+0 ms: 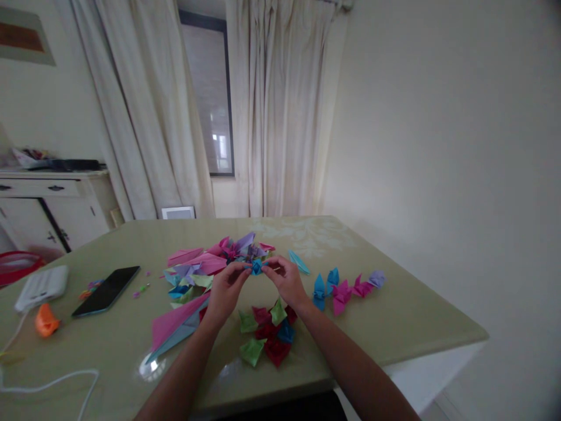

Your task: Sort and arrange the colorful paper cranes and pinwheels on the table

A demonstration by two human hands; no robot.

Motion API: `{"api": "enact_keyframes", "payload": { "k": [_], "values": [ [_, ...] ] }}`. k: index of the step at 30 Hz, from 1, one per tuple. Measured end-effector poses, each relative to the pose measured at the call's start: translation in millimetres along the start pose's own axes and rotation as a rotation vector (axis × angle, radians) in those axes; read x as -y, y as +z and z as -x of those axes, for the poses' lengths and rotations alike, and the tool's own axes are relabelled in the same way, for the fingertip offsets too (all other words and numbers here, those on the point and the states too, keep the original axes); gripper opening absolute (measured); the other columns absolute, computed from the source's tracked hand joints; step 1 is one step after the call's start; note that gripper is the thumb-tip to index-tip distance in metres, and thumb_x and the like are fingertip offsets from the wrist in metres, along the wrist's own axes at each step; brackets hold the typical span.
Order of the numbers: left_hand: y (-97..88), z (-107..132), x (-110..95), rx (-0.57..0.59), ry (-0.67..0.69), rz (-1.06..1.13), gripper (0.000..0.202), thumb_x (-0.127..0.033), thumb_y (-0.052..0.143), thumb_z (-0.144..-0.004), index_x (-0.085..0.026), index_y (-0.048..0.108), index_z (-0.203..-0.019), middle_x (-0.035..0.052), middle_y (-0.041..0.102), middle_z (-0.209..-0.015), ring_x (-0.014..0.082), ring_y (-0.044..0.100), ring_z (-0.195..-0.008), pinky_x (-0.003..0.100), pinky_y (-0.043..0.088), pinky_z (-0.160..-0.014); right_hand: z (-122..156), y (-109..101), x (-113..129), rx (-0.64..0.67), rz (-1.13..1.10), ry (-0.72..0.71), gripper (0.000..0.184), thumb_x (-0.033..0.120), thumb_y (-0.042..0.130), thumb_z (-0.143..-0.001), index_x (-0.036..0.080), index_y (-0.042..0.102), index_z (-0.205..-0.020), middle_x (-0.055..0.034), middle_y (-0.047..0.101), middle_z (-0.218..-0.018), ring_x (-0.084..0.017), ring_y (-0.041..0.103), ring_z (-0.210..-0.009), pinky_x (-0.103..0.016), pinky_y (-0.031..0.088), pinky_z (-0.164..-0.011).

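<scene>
Both my hands are raised a little above the green table (pixel 394 327) and meet over its middle. My left hand (pixel 228 287) and my right hand (pixel 286 279) each pinch one side of a small blue folded paper piece (pixel 256 267). Beneath my wrists lies a heap of folded paper pieces in green, red and blue (pixel 267 336). Behind my hands sits a pile of pink, purple and green paper shapes (pixel 210 263). A row of blue, magenta and lilac folded pieces (pixel 346 287) lies to the right of my right hand.
A black phone (pixel 106 290) lies flat at the left. Beside it are a white device (pixel 41 286), an orange object (pixel 45 321) and a white cable (pixel 52 383). Large pink and blue sheets (pixel 175 327) lie by my left forearm. A white cabinet (pixel 52 204) and curtains (pixel 272 105) stand behind.
</scene>
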State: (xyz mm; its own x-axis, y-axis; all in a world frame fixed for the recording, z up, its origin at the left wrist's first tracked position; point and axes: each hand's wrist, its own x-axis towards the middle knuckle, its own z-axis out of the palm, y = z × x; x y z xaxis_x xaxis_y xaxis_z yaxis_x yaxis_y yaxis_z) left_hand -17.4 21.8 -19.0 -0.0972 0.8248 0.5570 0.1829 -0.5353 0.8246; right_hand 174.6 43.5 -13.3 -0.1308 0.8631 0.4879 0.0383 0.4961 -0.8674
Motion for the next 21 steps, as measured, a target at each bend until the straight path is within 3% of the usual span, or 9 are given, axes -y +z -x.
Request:
{"api": "enact_keyframes", "payload": {
  "k": [15, 21],
  "values": [
    [0.8, 0.3, -1.3, -0.007, 0.051, -0.026, 0.032, -0.052, 0.078, -0.086, -0.022, 0.079, -0.093, 0.0065, 0.080, -0.094, 0.0239, 0.076, -0.090, 0.036, 0.064, -0.083, 2.4, -0.1, 5.9, 0.000, 0.043, -0.060, 0.030, 0.054, 0.077, -0.091, 0.024, 0.080, -0.093, -0.0052, 0.079, -0.097, -0.023, 0.073, -0.088, -0.035, 0.058, -0.083],
    [2.8, 1.2, -1.7, 0.014, 0.057, -0.041, 0.030, -0.050, 0.076, -0.088, -0.022, 0.079, -0.094, 0.0060, 0.080, -0.093, 0.0231, 0.076, -0.088, 0.035, 0.063, -0.082, 1.7, -0.8, 4.1, 0.005, 0.081, -0.081, 0.027, 0.051, 0.077, -0.092, 0.024, 0.080, -0.092, -0.0049, 0.078, -0.095, -0.021, 0.072, -0.086, -0.033, 0.058, -0.079]
  ]
}}
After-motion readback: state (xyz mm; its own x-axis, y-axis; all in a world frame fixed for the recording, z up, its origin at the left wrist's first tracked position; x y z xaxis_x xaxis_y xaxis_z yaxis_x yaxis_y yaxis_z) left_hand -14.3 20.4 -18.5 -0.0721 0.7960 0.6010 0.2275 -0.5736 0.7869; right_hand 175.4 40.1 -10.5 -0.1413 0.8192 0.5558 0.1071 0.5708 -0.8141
